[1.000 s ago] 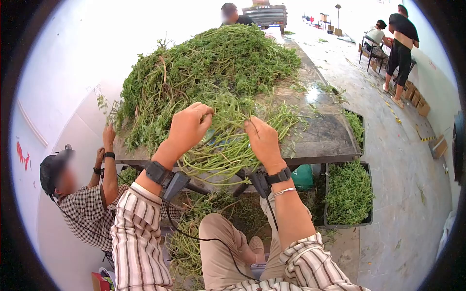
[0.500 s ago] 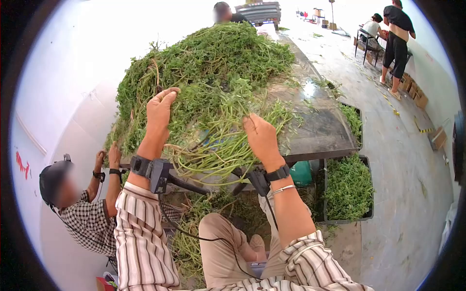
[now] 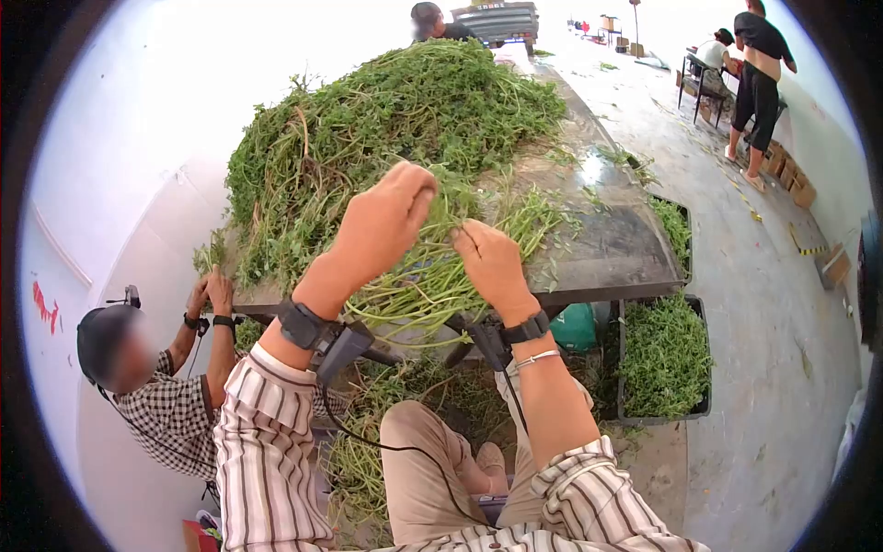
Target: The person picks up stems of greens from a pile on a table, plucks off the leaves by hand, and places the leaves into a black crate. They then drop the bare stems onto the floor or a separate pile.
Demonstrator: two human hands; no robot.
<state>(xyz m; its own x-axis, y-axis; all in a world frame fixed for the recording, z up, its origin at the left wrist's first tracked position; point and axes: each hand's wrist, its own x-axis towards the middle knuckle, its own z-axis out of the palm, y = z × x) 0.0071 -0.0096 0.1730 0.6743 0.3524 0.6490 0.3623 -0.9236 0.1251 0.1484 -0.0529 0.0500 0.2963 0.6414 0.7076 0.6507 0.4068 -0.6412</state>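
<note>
Leafy greens (image 3: 405, 106) lie heaped on counter (image 3: 616, 253), stems (image 3: 418, 299) at near edge. Right hand (image 3: 492, 262) pinches stems; left hand (image 3: 391, 216) curls nearby, fingertips hidden, cannot tell its grip.

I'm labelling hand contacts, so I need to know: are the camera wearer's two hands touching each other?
Apart: the head view shows green foliage in the gap between the left hand and right hand.
</note>
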